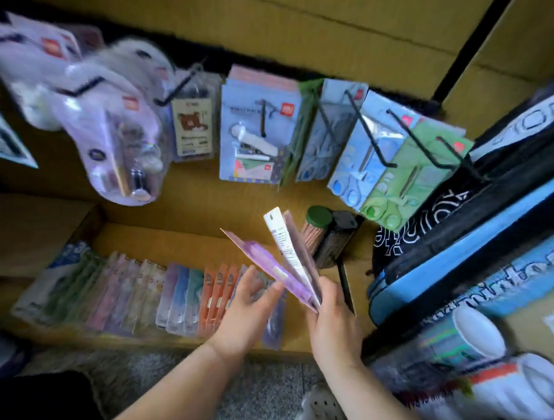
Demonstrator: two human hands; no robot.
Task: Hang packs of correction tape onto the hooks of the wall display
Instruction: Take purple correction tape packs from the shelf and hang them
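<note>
Lilac carded correction tape packs [269, 263] fanned in pinching right hand [334, 318]; peel one off with spread left hand [245, 312].

Three fanned packs [286, 260] showing at six o'clock; two capped jars [319, 224] standing at two o'clock of them.

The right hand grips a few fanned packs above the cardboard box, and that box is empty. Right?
Not empty: the head view shows a row of packs standing in the cardboard box. The right hand does grip the fanned packs above it.
</note>
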